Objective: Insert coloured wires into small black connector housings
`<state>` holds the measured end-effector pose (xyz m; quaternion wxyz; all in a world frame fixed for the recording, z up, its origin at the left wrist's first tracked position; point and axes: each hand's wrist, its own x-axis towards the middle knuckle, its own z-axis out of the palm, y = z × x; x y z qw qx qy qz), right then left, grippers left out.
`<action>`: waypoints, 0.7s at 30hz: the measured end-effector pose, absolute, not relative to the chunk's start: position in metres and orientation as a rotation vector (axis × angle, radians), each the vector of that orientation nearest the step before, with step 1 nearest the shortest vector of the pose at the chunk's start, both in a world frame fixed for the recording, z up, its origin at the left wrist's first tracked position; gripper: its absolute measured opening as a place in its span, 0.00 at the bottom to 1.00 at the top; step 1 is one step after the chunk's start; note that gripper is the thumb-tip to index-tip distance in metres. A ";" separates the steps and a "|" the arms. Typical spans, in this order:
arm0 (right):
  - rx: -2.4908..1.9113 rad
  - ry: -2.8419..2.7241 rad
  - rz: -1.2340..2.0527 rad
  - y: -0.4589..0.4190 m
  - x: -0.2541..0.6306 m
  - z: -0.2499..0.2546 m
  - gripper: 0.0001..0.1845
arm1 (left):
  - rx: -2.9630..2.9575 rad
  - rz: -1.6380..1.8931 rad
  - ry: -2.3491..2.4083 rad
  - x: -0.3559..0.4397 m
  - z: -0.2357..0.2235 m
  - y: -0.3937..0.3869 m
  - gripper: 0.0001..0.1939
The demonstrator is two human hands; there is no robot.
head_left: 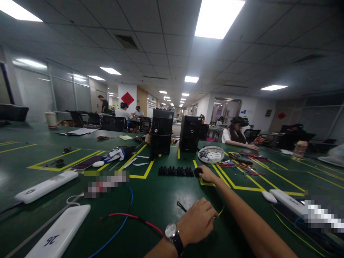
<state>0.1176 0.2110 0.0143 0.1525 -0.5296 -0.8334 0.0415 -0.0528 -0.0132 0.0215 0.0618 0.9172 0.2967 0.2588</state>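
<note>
My left hand (pixel 197 220), with a watch on its wrist, hovers low over the green table with its fingers curled shut. A black wire (pixel 181 206) with a bare copper-coloured end sticks out on its left side, and a thin yellow-green wire (pixel 221 210) shows at its right. The grip inside the palm is hidden. Farther forward, my right hand (pixel 207 174) closes its fingers on a small black block (pixel 198 171) at the right end of a row of black plastic blocks (pixel 176 171). A red wire (pixel 129 215) and a blue wire (pixel 122 225) lie left of my left hand.
Two black computer towers (pixel 162 132) (pixel 190 133) stand behind the row. A white round basket (pixel 211 154) and loose coloured wires (pixel 242 166) lie right. White power strips (pixel 57 233) (pixel 47 186) lie left; another (pixel 288 200) lies right. A person (pixel 236 134) sits across the table.
</note>
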 end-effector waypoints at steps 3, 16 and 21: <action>-1.520 -2.396 0.123 0.216 0.114 0.012 0.23 | 2.793 0.752 0.900 -0.055 0.022 -0.012 0.09; -1.469 -2.240 0.006 0.168 0.095 0.039 0.22 | 2.938 0.910 0.766 -0.059 0.020 -0.005 0.06; -1.174 -2.523 0.289 0.081 0.080 0.037 0.09 | 3.112 1.031 0.528 -0.051 0.027 -0.016 0.07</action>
